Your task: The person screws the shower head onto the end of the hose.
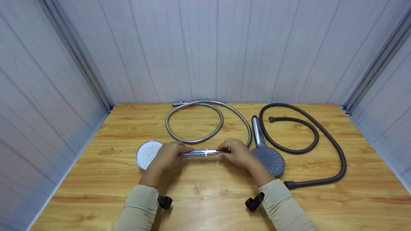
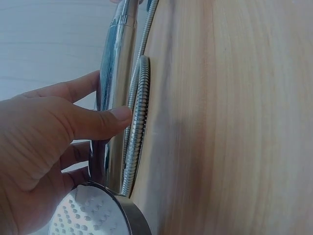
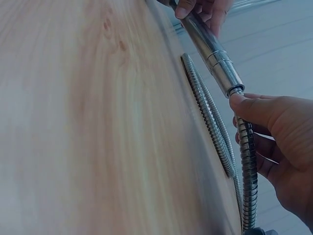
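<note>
Head view: I am watching a person's left grip [image 1: 168, 154] holding the handle of a chrome shower head [image 1: 199, 153] over the wooden surface [image 1: 199, 205], its white spray face [image 1: 148, 154] showing just to the left of that grip. Opposite, the right grip [image 1: 237, 152] is pinching the end of a metal hose [image 1: 196, 141] at the handle's free end. Beyond both grips, the rest of this hose is lying in a loose loop. Just right of the right grip, partly hidden by the forearm, a grey shower head [image 1: 269, 160] is lying with its handle pointing away, and farther right a dark hose [image 1: 297, 151] is curling across the surface.

Left wrist view: the left grip is clasping the chrome handle between thumb and fingers, the spray face sitting close beside it; just past the thumb, the metal hose is showing.

Right wrist view: the right grip is closing thumb and fingers on the hose right where it is meeting the handle; I cannot tell whether the two are joined. Farther up, the left grip is holding the handle.
</note>
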{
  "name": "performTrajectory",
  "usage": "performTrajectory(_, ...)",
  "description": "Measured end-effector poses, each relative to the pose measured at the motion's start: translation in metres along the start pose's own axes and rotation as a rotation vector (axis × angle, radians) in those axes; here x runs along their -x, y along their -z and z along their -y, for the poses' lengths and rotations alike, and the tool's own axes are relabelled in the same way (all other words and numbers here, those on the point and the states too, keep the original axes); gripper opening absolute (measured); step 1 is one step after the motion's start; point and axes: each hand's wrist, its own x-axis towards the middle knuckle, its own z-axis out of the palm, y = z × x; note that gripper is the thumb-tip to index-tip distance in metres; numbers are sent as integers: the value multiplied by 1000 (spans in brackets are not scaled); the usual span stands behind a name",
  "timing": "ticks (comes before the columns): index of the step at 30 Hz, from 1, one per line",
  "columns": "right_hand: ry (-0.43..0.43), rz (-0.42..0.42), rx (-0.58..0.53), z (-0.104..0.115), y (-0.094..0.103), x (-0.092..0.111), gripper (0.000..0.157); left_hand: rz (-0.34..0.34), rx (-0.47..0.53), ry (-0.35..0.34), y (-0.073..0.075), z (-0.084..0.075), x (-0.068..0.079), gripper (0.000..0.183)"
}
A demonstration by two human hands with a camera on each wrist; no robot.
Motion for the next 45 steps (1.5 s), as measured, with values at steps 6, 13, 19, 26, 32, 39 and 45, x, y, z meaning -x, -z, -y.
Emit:
performTrajectory(6,-45,0,13,-3,-2,-3,13,37,36,84,-2,2,-5,45)
performTrajectory(13,-42,-2,46,-5,-3,-7,17,38,53,143,-2,6,-9,42)
performTrajectory(19,-35,7,66,-8,-4,-9,18,63,116,221,-3,10,-11,40)
performTrajectory(26,-14,4,115,-12,-5,-14,18,100,143,221,-5,20,-15,41)
performTrajectory(32,-43,12,114,-12,-7,-18,17,109,223,224,-5,26,-16,38)
performTrajectory(39,-57,8,97,-12,-11,-21,16,127,280,282,-6,31,-16,36)
performTrajectory(45,-83,41,85,-12,-16,-22,15,138,258,294,-6,34,-15,34)
